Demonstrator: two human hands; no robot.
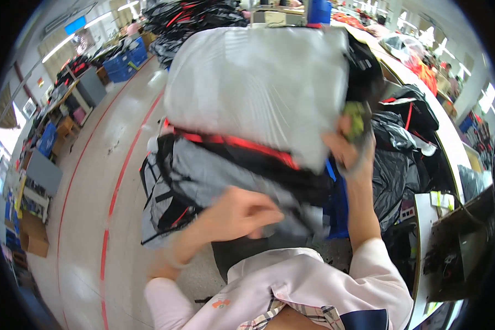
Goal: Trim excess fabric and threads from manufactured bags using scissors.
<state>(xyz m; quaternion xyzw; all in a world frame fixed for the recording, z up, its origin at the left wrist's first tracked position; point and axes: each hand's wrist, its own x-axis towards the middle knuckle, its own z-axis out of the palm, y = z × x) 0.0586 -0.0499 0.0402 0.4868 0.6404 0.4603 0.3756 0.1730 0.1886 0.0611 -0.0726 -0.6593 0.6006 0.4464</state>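
A large silver-white fabric panel [253, 91], edged in black and red, stands raised before me. My right hand [346, 146] grips its right edge, its fingers curled on the pale side. A small mottled green-yellow thing [357, 120] shows at that hand, too blurred to name. Below the panel lies a grey and black sewn fabric piece [214, 168] with straps and red trim. My left hand [236, 214] is in front of this fabric, fingers curled together; what they hold, if anything, is hidden.
Dark folded fabric pieces [195, 22] are piled behind the panel. More black and grey fabric [396, 148] lies at my right, beside a long pale table [448, 140]. Red lines [107, 220] run along the floor at left. Blue bins [121, 65] stand further off.
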